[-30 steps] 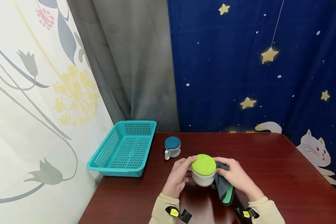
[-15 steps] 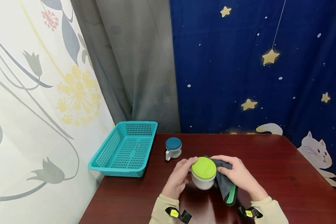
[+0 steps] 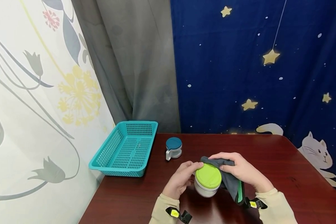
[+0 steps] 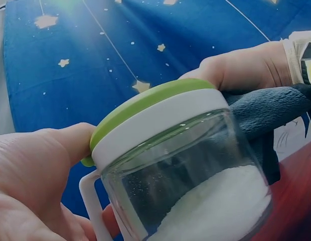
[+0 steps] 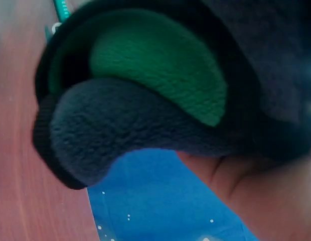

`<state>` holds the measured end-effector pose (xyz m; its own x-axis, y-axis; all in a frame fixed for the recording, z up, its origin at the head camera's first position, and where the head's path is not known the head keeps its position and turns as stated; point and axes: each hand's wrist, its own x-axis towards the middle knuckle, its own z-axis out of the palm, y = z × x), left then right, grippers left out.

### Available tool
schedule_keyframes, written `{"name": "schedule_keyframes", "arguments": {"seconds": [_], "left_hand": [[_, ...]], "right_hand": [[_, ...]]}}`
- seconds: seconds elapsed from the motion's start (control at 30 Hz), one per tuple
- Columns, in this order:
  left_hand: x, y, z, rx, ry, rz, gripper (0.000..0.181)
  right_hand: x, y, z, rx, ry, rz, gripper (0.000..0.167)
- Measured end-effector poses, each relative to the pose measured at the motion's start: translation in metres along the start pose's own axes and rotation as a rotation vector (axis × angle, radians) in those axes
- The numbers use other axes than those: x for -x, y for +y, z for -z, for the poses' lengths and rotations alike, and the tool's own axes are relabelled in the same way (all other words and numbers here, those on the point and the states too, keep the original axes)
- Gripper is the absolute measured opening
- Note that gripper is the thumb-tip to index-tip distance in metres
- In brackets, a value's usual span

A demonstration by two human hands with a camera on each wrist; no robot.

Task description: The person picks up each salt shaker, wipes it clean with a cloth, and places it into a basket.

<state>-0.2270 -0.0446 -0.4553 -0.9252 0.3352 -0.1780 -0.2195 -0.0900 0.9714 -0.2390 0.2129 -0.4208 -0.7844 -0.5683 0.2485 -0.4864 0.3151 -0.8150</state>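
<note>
A clear seasoning jar [image 4: 195, 191] with a green lid [image 3: 208, 175], a white collar and a white handle holds white grains, and it is tilted above the table. My left hand [image 3: 180, 179] grips it at the handle side, thumb on the lid's edge. My right hand [image 3: 242, 169] holds a grey cloth [image 3: 230, 180] with a green underside against the jar's far right side. In the right wrist view the folded cloth [image 5: 120, 120] hides most of my fingers. A second seasoning jar [image 3: 174, 147] with a blue lid stands behind, to the left.
A turquoise plastic basket [image 3: 143, 172] sits at the table's left edge, beside the floral curtain [image 3: 30, 124]. The dark red table [image 3: 268, 149] stretches to the right. Grey and starry blue curtains [image 3: 232, 77] hang behind it.
The green-lidded jar has shifted slightly right and toward me, its lid now tipped more to the front. My right hand and the cloth have moved right and farther over the lid's back edge.
</note>
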Motion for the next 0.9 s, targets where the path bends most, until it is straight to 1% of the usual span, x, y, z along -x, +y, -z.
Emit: {"name": "schedule_keyframes", "arguments": {"seconds": [0.17, 0.23, 0.33, 0.43, 0.53, 0.63, 0.73, 0.83, 0.9], "left_hand": [[0.001, 0.0, -0.001, -0.007, -0.027, 0.028, 0.039], [0.001, -0.001, -0.001, -0.008, -0.036, 0.034, 0.038], [0.0, 0.0, -0.003, -0.004, -0.044, 0.026, 0.038], [-0.002, 0.001, -0.004, 0.001, -0.029, 0.014, 0.04], [-0.003, 0.001, -0.005, 0.014, 0.017, 0.012, 0.043], [-0.005, -0.001, -0.004, 0.046, 0.088, 0.015, 0.043], [-0.006, -0.002, -0.002, 0.085, 0.166, -0.003, 0.044], [-0.008, -0.001, 0.0, 0.126, 0.248, -0.051, 0.046], [-0.009, 0.001, -0.001, 0.163, 0.308, -0.086, 0.047]], "right_hand": [[-0.001, 0.004, 0.002, -0.003, -0.091, 0.006, 0.046], [-0.001, 0.007, 0.002, -0.008, -0.107, 0.003, 0.047], [-0.003, 0.014, -0.001, -0.029, -0.124, -0.006, 0.047], [-0.006, 0.024, -0.007, -0.067, -0.142, -0.007, 0.041], [-0.007, 0.034, -0.014, -0.134, -0.142, -0.033, 0.037], [-0.005, 0.04, -0.02, -0.177, -0.087, -0.082, 0.036], [-0.003, 0.04, -0.026, -0.159, 0.021, -0.133, 0.037], [-0.004, 0.035, -0.033, -0.151, 0.137, -0.179, 0.039], [-0.005, 0.028, -0.039, -0.175, 0.218, -0.22, 0.038]]}}
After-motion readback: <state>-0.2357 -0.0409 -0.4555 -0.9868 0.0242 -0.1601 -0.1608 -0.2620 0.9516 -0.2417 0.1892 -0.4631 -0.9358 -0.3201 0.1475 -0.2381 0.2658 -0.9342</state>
